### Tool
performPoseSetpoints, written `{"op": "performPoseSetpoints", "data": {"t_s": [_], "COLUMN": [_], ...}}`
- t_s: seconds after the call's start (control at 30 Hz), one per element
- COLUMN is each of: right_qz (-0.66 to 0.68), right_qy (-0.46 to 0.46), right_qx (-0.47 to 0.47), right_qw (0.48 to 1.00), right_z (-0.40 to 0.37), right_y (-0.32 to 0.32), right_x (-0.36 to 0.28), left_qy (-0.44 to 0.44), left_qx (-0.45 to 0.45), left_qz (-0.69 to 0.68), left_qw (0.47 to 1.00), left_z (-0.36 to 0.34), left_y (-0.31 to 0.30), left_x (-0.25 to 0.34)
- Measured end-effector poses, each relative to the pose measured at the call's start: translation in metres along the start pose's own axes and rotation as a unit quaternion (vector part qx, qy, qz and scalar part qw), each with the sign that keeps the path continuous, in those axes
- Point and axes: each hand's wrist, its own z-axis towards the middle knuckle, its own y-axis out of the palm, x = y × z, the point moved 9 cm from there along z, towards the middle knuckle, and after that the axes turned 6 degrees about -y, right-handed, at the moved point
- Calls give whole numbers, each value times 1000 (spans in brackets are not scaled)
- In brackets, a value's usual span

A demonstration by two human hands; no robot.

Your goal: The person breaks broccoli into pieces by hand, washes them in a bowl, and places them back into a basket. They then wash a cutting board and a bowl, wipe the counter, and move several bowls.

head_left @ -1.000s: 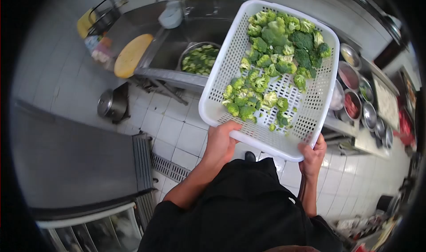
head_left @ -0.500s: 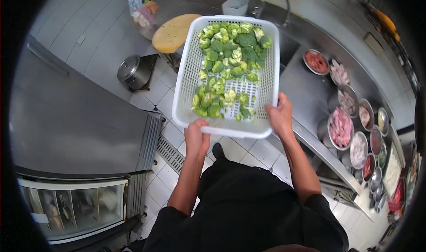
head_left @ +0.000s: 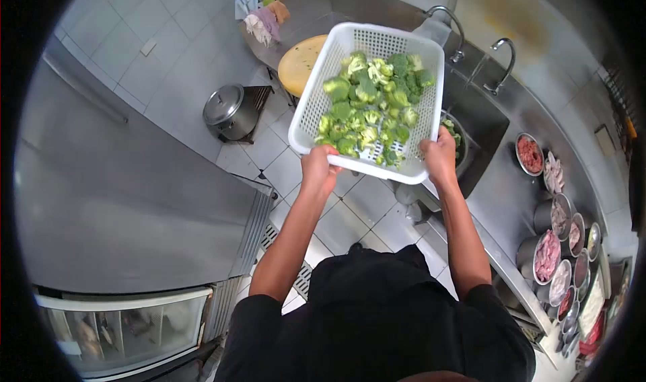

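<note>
Out in front of me I hold a white perforated plastic basket [head_left: 303, 120] by its near rim. Loose broccoli florets [head_left: 367, 93] lie across its bottom, thickest toward the far side and the left. My left hand [head_left: 320, 169] is closed around the near left corner of the rim. Closed on the near right corner is my right hand [head_left: 440, 155], its thumb over the edge. Just beyond that hand, a metal bowl with green pieces [head_left: 455, 132] sits in the sink [head_left: 486, 123], partly hidden by the basket.
Two curved taps [head_left: 505, 62] rise behind the sink. Along the right counter [head_left: 494, 207] stand several metal bowls of raw meat [head_left: 546, 255]. A lidded pot [head_left: 229, 113] stands on the left, near a round yellow board [head_left: 301, 66]. A steel cabinet [head_left: 134, 200] fills the left side.
The view has shifted, bringing the sink and both taps into sight on the right. The basket has turned slightly and its florets have slid closer together. Both hands keep their hold.
</note>
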Motion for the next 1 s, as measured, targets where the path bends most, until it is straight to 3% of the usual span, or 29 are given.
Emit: {"op": "performPoseSetpoints", "data": {"t_s": [0.1, 0.2, 0.27, 0.37, 0.4, 0.5, 0.53, 0.73, 1.0], "right_qz": [-63, -37, 0, 10, 105, -50, 6, -43, -27], "right_qy": [0, -28, -78, -204, -221, -225, -199, -184, -209], "right_qx": [-10, -23, -34, -12, 11, -16, -34, -37, -3], "right_qw": [998, 999, 996, 979, 970, 973, 979, 981, 977], "right_z": [-2, 12, 35, 41, 40, 73, 73, 132, 181], "right_y": [-7, -2, 9, 8, 9, 10, 14, 29, 62], "right_x": [5, 12, 36, 45, 51, 69, 65, 52, 20], "left_qy": [-22, -3, 46, 223, 220, 188, 154, 81, 116], "left_qx": [16, 0, -21, -50, -69, -76, -61, -65, -78], "left_qz": [-26, -26, -28, -124, -110, -63, -60, -100, -106], "left_qw": [999, 1000, 998, 966, 967, 977, 984, 990, 985], "left_z": [-9, 18, 51, 36, 52, 93, 93, 142, 148], "left_y": [-4, -12, -16, 6, -1, 10, 14, 42, 80], "left_x": [-15, -25, -26, -22, -28, -26, -28, -16, 51]}}
